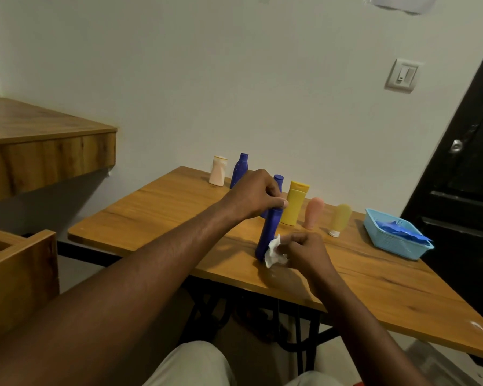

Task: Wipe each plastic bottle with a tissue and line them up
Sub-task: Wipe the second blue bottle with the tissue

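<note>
My left hand point(255, 195) grips the top of a tall blue bottle point(268, 235) that stands slightly tilted on the wooden table point(156, 215). My right hand point(304, 252) presses a crumpled white tissue point(273, 252) against the bottle's lower side. Behind them a row of bottles runs along the table's far side: a cream bottle point(218, 171), a blue bottle point(239, 169), another blue bottle point(278, 181) partly hidden by my left hand, a yellow bottle point(294, 203), a pink bottle point(313, 213) and a pale yellow bottle point(339, 220) standing on its white cap.
A light blue plastic basket point(393, 240) with blue material in it sits at the table's right. A dark door point(463, 168) stands beyond it. Wooden furniture point(39, 151) lies to the left. My knees point(195, 366) are below the table's near edge.
</note>
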{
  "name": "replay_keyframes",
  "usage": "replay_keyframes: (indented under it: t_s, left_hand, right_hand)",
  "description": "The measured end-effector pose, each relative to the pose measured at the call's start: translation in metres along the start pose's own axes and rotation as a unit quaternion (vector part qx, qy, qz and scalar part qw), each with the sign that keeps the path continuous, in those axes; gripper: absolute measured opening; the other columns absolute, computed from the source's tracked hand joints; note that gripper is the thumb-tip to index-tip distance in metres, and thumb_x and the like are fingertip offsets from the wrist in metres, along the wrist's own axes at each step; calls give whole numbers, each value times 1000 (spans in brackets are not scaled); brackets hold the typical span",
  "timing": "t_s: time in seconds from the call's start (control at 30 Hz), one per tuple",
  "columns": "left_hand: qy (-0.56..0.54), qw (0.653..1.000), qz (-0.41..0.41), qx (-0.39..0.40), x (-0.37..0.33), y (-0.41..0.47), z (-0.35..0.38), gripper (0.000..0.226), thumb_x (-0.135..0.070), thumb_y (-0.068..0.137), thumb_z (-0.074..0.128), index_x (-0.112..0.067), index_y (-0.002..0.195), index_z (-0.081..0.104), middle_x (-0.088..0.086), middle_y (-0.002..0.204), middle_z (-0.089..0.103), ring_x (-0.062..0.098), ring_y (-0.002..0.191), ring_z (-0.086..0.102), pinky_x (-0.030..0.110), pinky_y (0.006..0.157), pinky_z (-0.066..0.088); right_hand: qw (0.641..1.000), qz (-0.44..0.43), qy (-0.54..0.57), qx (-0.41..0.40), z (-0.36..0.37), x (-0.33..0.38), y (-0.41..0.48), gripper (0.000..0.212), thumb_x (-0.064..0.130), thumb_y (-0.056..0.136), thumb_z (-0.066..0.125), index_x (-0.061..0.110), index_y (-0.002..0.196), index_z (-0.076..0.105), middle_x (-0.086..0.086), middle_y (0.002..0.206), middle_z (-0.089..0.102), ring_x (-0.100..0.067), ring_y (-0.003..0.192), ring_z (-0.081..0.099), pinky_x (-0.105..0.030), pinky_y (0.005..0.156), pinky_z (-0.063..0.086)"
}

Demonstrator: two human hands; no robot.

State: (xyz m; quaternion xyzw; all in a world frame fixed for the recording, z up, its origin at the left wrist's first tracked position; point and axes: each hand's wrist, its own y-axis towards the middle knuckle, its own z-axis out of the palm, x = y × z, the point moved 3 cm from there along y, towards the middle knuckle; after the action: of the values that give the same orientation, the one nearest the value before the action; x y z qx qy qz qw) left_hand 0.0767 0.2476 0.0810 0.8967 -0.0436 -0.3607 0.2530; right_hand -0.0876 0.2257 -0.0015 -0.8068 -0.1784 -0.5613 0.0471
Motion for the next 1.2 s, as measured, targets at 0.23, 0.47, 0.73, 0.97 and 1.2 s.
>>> replay_keyframes:
  t_s: [0.23,0.47,0.73,0.97,1.2]
  left_hand:
    - [31,999,9,10,-5,1,-1,17,-27,87,80,-11,94,82,-1,90,78,8,81,69,15,66,44]
    - [30,1000,7,1,-5,-1,1,16,-27,88,80,-11,89,82,-1,87,78,12,83,71,22,71,53]
    - [18,1000,1,-4,-5,-4,1,18,-27,90,77,-10,85,82,0,81,77,11,77,70,17,63,48]
    - [12,999,-29,12,-12,-8,-6,38,-21,96,56,1,66,68,15,63,62,17,55,47,26,54,38]
    - [54,998,-3,37,-13,-8,-5,27,-26,92,63,-7,82,80,11,76,74,28,73,69,38,66,56]
  right_hand:
    - [974,-145,27,-170,-2,29,-2,15,10,94,64,17,100,76,6,90,75,-8,86,70,-27,74,57]
    - [984,-115,-76,-112,31,-5,-9,21,5,93,55,16,94,73,4,82,72,-11,79,67,-24,65,49]
    - [981,-140,-57,-121,14,12,-20,25,3,91,58,17,93,79,6,85,75,-3,77,68,-26,73,55]
    - [973,-149,4,-175,19,49,1,22,1,95,54,10,94,74,-7,84,72,-23,83,68,-40,72,58]
    - [985,-104,11,-140,23,43,11,27,-3,95,44,6,92,70,-15,85,67,-19,73,58,-27,63,47]
